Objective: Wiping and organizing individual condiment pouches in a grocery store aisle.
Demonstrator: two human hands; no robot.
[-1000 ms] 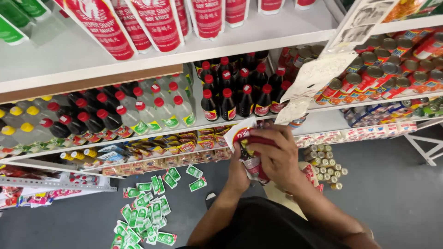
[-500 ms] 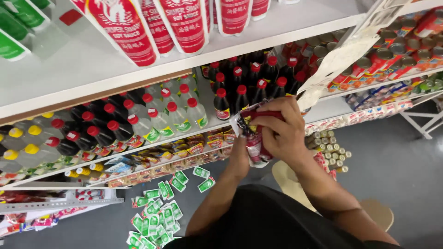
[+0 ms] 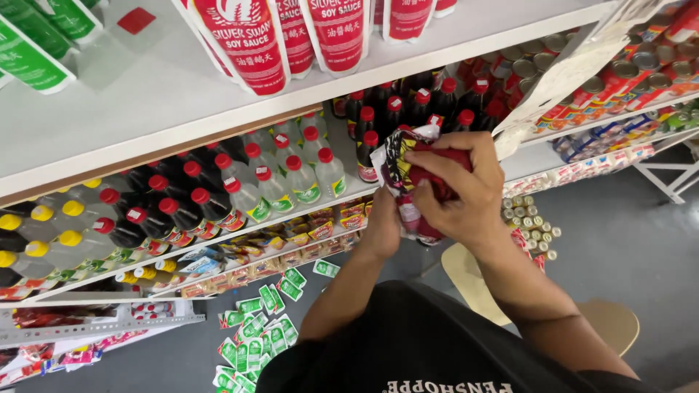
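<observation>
The red sachet pack (image 3: 422, 182) sat between both of my hands, held up in front of the middle shelf (image 3: 539, 156) at about the level of the dark sauce bottles (image 3: 408, 109). It was crumpled, red with a yellow-and-black printed patch and a white edge at its top left. My right hand (image 3: 455, 193) was clamped over the top and front of it, fingers curled down across the red film. My left hand (image 3: 382, 225) gripped the pack from below and behind, so the two hands were close together, closed on the same pack.

Just left of the pack stood clear bottles with red caps (image 3: 291, 175), and further left dark bottles with red and yellow caps. Above, large red-and-white pouches (image 3: 251, 36) stood on the white top shelf (image 3: 145, 102). To the right, cans (image 3: 619, 73) filled the shelf behind a paper sheet (image 3: 575, 73). Down on the grey floor (image 3: 626, 240) lay scattered green sachets (image 3: 255, 342) and a cluster of small jars (image 3: 528, 222).
</observation>
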